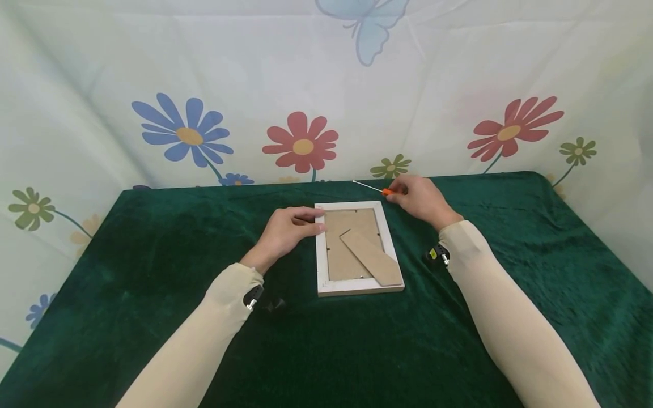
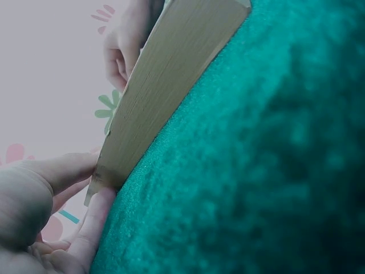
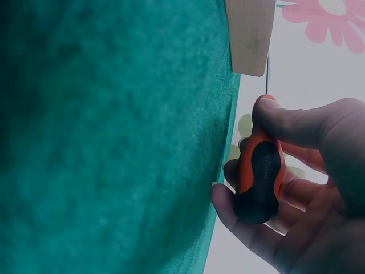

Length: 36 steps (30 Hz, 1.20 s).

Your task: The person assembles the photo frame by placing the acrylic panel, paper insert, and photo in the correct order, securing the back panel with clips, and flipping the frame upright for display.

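Note:
A white-rimmed picture frame (image 1: 321,255) lies back side up on the green cloth, its brown stand flap (image 1: 374,258) slanting across the backing board (image 1: 336,269). My left hand (image 1: 285,229) holds the frame's left edge, thumb and forefinger at the rim. Past the frame's upper right corner, my right hand (image 1: 420,198) grips a screwdriver by its orange and black handle (image 3: 265,171). The screwdriver's thin shaft (image 1: 367,186) points left, beyond the far edge of the frame. Small dark metal tabs show around the backing board.
Green velvety cloth (image 1: 178,306) covers the table on all sides of the frame. A white curtain (image 1: 255,62) printed with flowers and a butterfly hangs right behind the table's far edge.

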{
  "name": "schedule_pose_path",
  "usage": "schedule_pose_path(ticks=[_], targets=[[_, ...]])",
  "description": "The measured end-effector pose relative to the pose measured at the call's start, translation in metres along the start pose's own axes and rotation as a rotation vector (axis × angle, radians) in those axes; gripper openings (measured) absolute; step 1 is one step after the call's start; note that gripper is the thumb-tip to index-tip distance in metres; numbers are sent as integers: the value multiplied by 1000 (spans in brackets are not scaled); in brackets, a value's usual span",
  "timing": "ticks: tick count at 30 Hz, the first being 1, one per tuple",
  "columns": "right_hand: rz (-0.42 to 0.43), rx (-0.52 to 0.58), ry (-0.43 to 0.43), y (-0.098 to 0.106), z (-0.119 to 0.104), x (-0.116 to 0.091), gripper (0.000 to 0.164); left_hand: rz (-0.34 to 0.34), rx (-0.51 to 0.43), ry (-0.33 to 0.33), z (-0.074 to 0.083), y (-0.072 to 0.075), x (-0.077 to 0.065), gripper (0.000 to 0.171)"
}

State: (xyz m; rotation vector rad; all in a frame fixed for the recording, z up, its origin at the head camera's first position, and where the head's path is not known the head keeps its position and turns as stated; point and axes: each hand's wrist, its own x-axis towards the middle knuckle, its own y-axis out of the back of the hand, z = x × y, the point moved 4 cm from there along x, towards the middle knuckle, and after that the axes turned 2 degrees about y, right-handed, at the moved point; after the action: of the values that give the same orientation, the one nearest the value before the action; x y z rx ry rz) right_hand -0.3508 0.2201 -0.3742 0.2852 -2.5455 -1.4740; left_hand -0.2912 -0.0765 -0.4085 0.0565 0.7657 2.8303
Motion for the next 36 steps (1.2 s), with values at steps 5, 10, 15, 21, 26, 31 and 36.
schedule_pose_path(ticks=[5,10,15,21,26,31,36], targets=[[-18,-8,2,-2,0,2,25,-1,4,-3,-1,0,0,40],[-36,-33,18,-4,0,5,24,-5,1,-1,-1,0,0,39],[-49,-50,33,-5,0,9,23,-3,-4,-2,-1,0,-1,39],[-43,-74,31,-4,1,13,23,-6,-15,-13,0,-1,1,39],[-62,-84,24,-6,2,16,23,-4,-13,-11,1,0,1,39],[-78,-75,20,-6,3,16,24,0,-8,-7,0,0,1,39],[-71,-42,14,-4,3,13,27,2,-7,-4,0,0,1,39]])
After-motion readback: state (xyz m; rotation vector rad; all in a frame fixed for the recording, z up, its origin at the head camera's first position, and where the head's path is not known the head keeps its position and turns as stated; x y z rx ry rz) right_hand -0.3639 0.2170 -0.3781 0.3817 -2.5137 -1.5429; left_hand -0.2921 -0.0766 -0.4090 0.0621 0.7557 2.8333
